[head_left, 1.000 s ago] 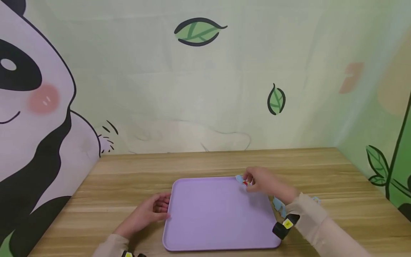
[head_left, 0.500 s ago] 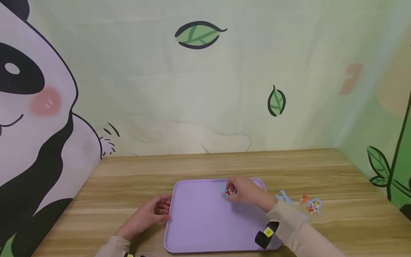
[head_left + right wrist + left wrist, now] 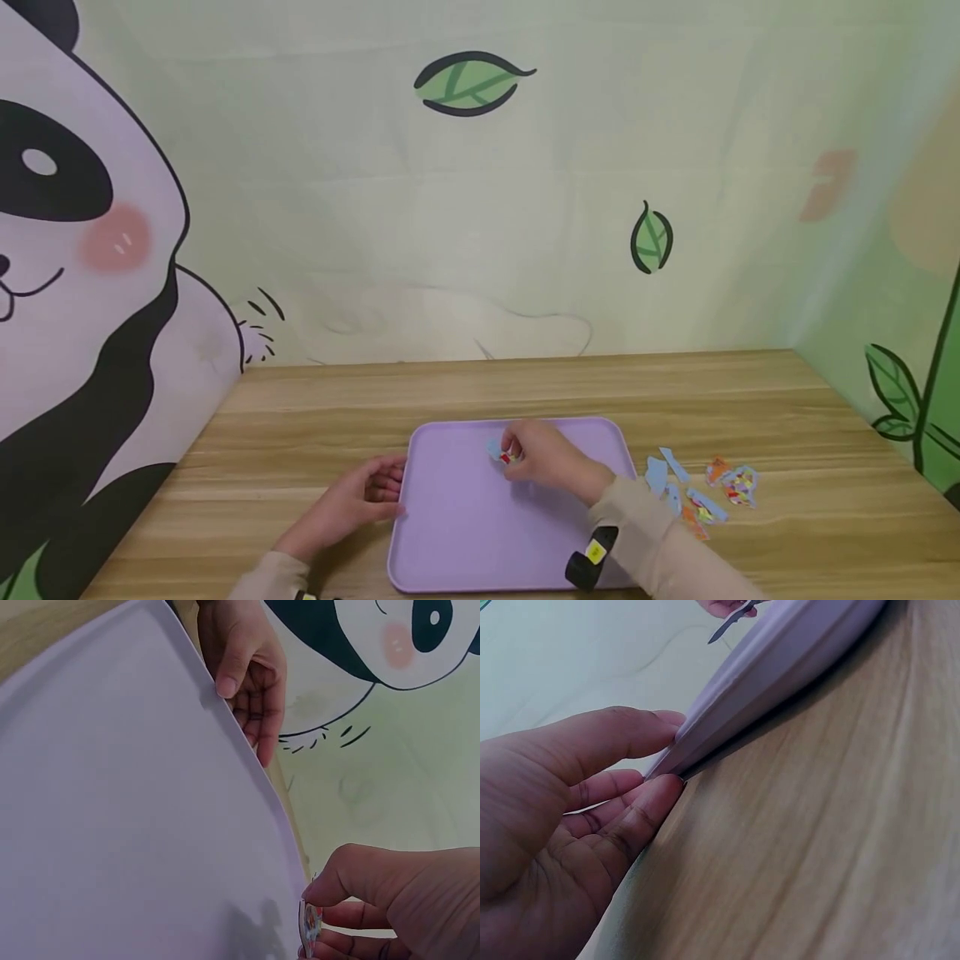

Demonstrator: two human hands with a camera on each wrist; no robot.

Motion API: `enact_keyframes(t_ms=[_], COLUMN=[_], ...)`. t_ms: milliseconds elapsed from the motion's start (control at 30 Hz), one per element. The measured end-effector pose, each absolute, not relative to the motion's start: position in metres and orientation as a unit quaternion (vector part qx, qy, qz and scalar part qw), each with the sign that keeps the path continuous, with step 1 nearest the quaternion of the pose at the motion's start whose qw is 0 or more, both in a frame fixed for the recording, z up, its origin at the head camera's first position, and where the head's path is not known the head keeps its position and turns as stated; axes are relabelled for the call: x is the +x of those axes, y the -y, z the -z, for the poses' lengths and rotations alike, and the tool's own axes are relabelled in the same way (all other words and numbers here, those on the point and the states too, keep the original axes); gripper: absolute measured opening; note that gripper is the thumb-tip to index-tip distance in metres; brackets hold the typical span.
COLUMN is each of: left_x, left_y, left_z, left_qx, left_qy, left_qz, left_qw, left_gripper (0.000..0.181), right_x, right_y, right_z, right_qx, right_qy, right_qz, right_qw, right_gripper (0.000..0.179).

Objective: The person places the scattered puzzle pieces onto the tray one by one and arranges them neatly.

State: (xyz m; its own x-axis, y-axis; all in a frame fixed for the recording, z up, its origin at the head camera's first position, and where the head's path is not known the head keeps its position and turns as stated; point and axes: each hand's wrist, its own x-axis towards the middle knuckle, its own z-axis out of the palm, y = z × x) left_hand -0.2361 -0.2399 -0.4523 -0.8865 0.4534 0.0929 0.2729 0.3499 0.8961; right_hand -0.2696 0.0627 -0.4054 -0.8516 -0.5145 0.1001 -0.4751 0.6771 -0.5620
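Note:
My right hand (image 3: 551,457) is over the upper middle of the lilac tray (image 3: 480,533), pinching a thin flat puzzle piece (image 3: 495,451), light blue with red and yellow print. In the right wrist view the puzzle piece (image 3: 306,930) is seen nearly edge-on between thumb and fingers, apart from the tray floor, where a shadow falls. My left hand (image 3: 352,504) holds the tray's left edge. As the left wrist view shows, its thumb (image 3: 630,735) lies on the rim and a fingertip meets the tray's outer side low down.
Several loose flat pieces (image 3: 656,477), blue, orange and multicoloured, lie on the wooden table (image 3: 787,417) to the right of the tray, beside my right sleeve (image 3: 645,525). A printed cloth backdrop (image 3: 337,208) with a panda and leaves stands behind the table.
My right hand has carried the puzzle piece leftward from the tray's upper right corner to its upper middle, uncovering the loose pieces on the right. The left hand stays at the tray's edge.

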Motion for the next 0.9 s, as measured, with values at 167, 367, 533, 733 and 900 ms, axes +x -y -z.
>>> enact_keyframes(t_ms=[167, 367, 533, 733, 900], left_x=[-0.235, -0.234, -0.234, -0.234, -0.234], left_y=[0.240, 0.239, 0.238, 0.238, 0.238], left_z=[0.451, 0.450, 0.448, 0.447, 0.449], left_qx=[0.222, 0.222, 0.218, 0.213, 0.213], left_qy=[-0.817, -0.817, -0.818, -0.819, -0.819], left_qz=[-0.525, -0.525, -0.525, -0.525, -0.525], left_qw=[0.085, 0.087, 0.090, 0.092, 0.091], left_gripper=[0.065, 0.065, 0.065, 0.065, 0.065], right_x=[-0.268, -0.266, -0.263, -0.262, -0.262], right_y=[-0.050, -0.036, -0.027, -0.020, -0.015], right_z=[0.408, 0.411, 0.412, 0.412, 0.414], right_qx=[-0.278, -0.281, -0.270, -0.275, -0.280], right_qy=[-0.912, -0.911, -0.916, -0.918, -0.922], right_qz=[0.301, 0.299, 0.294, 0.283, 0.268], right_qw=[0.031, 0.036, 0.040, 0.026, 0.013], right_gripper=[0.021, 0.022, 0.022, 0.022, 0.022])
